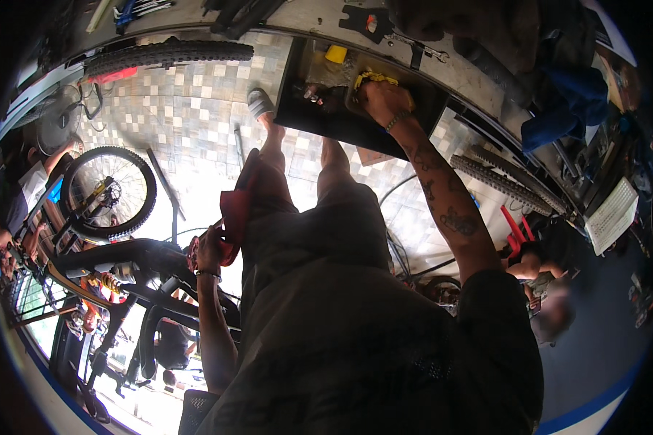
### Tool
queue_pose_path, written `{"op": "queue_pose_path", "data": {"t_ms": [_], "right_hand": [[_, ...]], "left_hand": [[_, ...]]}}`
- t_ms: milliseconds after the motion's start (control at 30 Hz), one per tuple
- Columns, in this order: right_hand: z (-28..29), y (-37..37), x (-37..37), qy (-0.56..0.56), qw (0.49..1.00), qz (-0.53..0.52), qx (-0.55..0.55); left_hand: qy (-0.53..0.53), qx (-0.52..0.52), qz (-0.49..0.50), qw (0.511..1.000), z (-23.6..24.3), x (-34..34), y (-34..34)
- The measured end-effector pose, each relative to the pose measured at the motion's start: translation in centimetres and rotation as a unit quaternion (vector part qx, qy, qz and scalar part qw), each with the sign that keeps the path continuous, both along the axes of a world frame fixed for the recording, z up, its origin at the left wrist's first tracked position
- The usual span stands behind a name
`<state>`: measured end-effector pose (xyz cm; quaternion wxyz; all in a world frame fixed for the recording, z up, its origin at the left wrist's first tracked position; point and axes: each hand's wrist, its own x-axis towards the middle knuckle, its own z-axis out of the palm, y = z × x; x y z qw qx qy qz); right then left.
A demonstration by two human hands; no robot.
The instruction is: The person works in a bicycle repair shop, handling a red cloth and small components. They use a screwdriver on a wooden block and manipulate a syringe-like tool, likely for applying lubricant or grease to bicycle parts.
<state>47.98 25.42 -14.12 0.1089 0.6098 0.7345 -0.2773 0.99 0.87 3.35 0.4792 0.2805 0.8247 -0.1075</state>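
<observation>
My right hand (386,100) reaches into an open dark drawer (305,123) under the workbench. Its fingers curl at a bright yellow object (374,77), whose kind I cannot make out. Low on the left, my left hand (209,250) is closed beside a red piece (232,217) near the bicycle frame (145,254). What lies inside its fingers is partly hidden, with some red showing at them. A yellow item (335,54) and some dark and metal pieces (313,93) lie elsewhere in the drawer.
On the bench (305,22) lie wrenches (428,52) and a blue cloth (569,109). Bicycle tyres (174,52) lean by the bench. A wheel (109,192) and a fan (54,119) stand left. Other people (551,312) are at the right and far left.
</observation>
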Motion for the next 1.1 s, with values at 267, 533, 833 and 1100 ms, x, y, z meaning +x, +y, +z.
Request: {"op": "queue_pose_path", "data": {"t_ms": [267,533,833,1100], "right_hand": [[1.7,1.4,-0.6,0.036,0.995,-0.063,-0.066],[-1.3,1.6,-0.3,0.043,0.987,-0.084,-0.129],[-5.4,1.7,0.0,-0.004,0.99,-0.044,-0.13],[0.8,2.7,2.4,0.242,0.926,-0.118,-0.264]], "left_hand": [[0.004,0.055,0.0,0.998,-2.2,-1.6,-4.4],[-0.042,0.076,0.106,0.991,-3.1,-1.6,-5.7],[-0.063,0.1,0.142,0.983,-4.1,-2.4,-5.9],[-0.104,0.095,0.196,0.97,-3.0,-2.8,-5.2]]}}
